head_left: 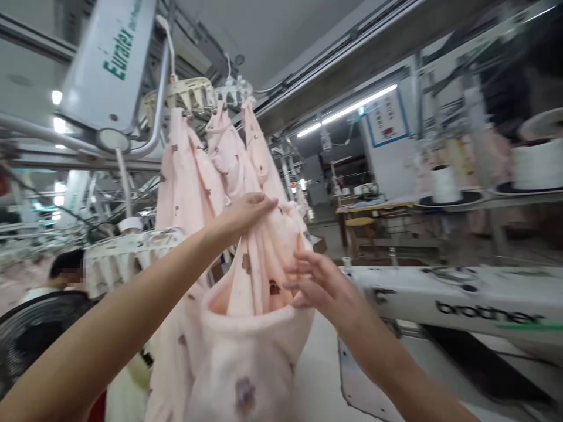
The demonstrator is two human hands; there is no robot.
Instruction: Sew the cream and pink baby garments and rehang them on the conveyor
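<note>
A pale pink garment piece (257, 351) with small dark printed figures hangs in front of me. Its rim gapes open towards me, and folds of the same cloth show inside. My left hand (251, 214) reaches across above that opening, its fingers pinched on the pink cloth. At the opening's right side is my right hand (323, 287), fingers stretched out and slightly apart, close to the cloth or touching it. More pink pieces (187, 170) hang behind from a cream clip hanger (189, 94) and a white clip hanger (235, 92).
To the right lies a white sewing machine (440, 299) marked "brother". Thread cones (446, 184) stand on a rack above it. A Euratex rail unit (109, 64) hangs at upper left. A black fan (39, 340) is at lower left, with a person (65, 272) beyond it.
</note>
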